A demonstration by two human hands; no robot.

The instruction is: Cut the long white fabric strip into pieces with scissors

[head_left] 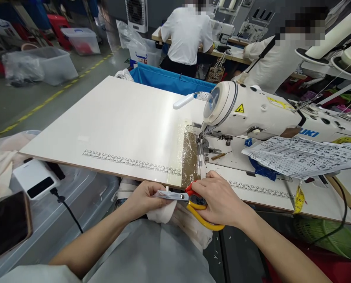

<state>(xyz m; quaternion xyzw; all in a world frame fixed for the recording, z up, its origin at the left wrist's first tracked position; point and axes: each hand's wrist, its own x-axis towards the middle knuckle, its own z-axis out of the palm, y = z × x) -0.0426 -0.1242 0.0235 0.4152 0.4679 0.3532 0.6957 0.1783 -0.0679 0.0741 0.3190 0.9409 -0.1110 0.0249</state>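
My right hand grips a pair of scissors with one red and one yellow handle loop, the blades pointing left. Pale cloth hangs at the front edge of the table, pinched in the fingers of my left hand. The scissor blades lie right by those fingertips, and a small white strip sticks up beside them. More light fabric drapes over my lap below the scissors. Exactly where the blades meet the cloth is partly hidden by my left fingers.
A white sewing machine stands on the white table, with a handwritten sheet and a yellow tape measure at right. A phone and a white device lie on a plastic box at left. A person sits beyond a blue bin.
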